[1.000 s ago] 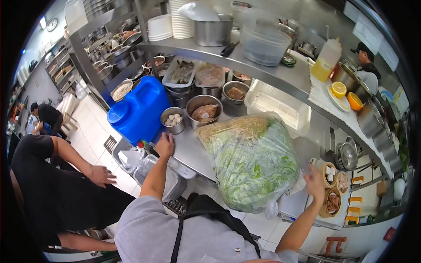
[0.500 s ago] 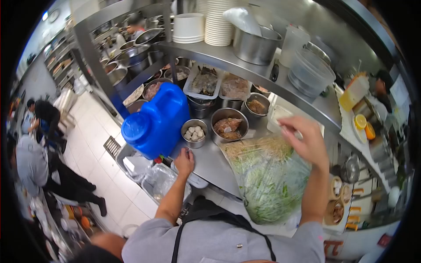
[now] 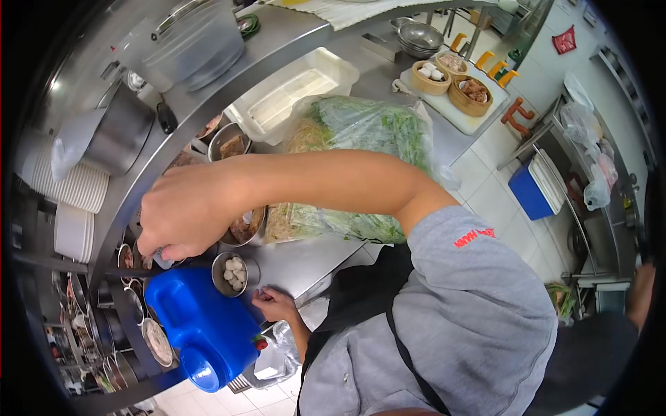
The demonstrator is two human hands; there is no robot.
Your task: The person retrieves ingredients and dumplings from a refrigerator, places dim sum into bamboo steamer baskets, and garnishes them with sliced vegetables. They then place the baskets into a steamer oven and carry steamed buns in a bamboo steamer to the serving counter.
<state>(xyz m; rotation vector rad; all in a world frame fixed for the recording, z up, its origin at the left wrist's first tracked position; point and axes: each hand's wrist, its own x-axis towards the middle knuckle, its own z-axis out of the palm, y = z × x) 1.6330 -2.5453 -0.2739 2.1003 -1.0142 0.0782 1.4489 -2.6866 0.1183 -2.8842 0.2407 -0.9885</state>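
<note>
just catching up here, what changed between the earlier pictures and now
The view has swung round. The right hand, first beside the bag of greens and then above it, has moved leftward across the body, near the blue container; any new hold is unclear. The left hand stays by the small pot of white balls. Bag, container and pot seem unmoved.

Grey sleeve, red lettering, black apron
</note>
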